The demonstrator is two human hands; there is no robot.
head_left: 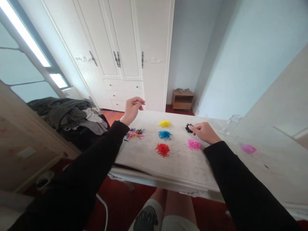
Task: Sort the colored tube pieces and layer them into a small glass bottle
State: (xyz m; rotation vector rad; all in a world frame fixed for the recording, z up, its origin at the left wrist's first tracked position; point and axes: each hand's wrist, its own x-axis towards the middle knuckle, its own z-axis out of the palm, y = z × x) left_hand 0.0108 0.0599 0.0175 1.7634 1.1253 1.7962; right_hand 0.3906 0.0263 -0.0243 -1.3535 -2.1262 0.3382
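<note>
My left hand (133, 110) is raised above the far left part of the white table (141, 157), its fingers curled together; anything between them is too small to make out. Below it lies a mixed-colour heap (136, 133) of small thin pieces, partly behind my sleeve. The fingers of my right hand (205, 132) are pinched at the edge of a black pile (189, 128); what they hold is hidden. Beside that hand, nearer me, sits a pink pile (193, 144). In a column between my hands are a yellow pile (165, 123), a blue pile (165, 135) and a red pile (163, 149) of small loop-like pieces.
A clear glass container (232, 123) and a pink-purple patch (248, 149) are on the right of the table. Dark and grey clothes (69, 115) are heaped at left. Behind stand a white wardrobe (125, 38) and a small wooden cabinet (183, 100).
</note>
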